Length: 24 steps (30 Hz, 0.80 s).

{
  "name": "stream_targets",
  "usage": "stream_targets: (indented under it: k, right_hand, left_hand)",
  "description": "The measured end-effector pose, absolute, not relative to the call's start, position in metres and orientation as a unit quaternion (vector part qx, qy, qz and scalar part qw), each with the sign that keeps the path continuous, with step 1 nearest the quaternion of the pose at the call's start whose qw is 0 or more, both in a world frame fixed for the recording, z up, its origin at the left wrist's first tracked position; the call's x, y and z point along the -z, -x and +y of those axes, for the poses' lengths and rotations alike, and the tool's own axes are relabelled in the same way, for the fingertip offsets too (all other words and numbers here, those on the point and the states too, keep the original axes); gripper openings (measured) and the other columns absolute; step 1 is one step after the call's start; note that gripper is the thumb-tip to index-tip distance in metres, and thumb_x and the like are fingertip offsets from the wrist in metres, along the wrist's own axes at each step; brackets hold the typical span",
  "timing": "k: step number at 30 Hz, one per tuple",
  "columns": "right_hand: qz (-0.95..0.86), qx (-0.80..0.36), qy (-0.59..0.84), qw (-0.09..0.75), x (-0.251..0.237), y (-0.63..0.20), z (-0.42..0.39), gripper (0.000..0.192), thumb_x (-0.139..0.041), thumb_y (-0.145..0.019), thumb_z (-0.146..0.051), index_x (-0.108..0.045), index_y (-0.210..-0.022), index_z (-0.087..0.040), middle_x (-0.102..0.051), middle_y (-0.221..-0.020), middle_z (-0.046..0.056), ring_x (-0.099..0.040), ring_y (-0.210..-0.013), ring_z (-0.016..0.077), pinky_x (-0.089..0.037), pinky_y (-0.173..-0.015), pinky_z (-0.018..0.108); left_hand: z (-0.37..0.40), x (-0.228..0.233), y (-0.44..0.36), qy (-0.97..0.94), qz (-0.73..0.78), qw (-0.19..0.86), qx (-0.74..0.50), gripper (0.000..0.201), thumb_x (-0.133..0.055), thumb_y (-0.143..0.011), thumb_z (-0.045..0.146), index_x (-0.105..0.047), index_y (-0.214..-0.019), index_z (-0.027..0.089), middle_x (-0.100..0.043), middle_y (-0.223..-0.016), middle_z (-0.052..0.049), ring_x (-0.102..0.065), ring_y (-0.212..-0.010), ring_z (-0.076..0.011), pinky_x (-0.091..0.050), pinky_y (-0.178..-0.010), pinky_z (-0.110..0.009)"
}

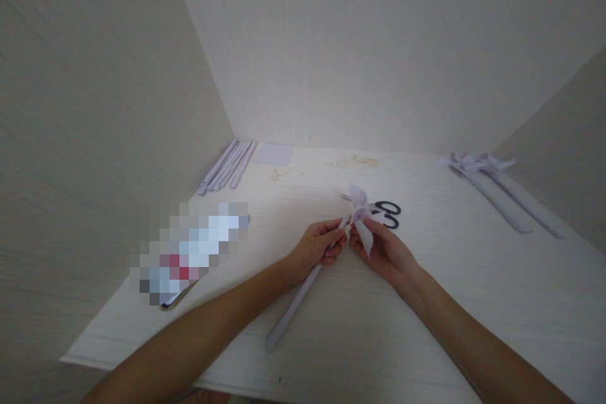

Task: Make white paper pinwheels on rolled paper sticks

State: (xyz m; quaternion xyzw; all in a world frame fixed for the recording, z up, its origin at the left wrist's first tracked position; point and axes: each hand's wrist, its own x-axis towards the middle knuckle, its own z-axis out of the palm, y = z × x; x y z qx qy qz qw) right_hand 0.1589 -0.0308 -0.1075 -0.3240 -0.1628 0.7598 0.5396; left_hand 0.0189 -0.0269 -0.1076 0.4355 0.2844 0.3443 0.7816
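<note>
Pale lilac paper makes up a pinwheel [362,211] held over the middle of a whitish wood-grain table [426,303], seen from the person's head camera. No writing can be read anywhere; a pixelated patch [189,252] covers something lying at the table's left. The pinwheel has folded, pointed blades and sits at the top of a long rolled paper stick [296,303] that slants down toward the near edge. The left hand [317,246] has its fingers closed around the stick just below the blades. The right hand [381,249] pinches one lower blade between thumb and fingertips. Black-handled scissors [388,213] lie just behind the hands. More rolled paper sticks [227,167] and a flat lilac sheet [273,154] rest at the far left; two finished pinwheels [492,186] lie at the far right. Plain pale walls enclose the table on three sides.
</note>
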Motion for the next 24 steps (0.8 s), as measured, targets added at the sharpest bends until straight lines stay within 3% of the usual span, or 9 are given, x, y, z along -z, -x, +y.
stream_targets:
  k: [24]
  right_hand:
    - [-0.193,-0.74,0.334,0.55,0.1054,-0.1548,-0.0298,0.015,-0.065,-0.06,-0.013,-0.058,-0.073,-0.016,-0.065,-0.066,0.0,-0.058,-0.054,0.0097,-0.05,-0.048,0.017]
  left_hand:
    - [-0.0271,0.1129,-0.0197,-0.433,0.308,0.767,-0.359,0.021,-0.056,-0.067,0.033,-0.049,-0.072,0.013,-0.035,-0.049,0.007,-0.022,-0.033,0.0,-0.013,-0.029,-0.013]
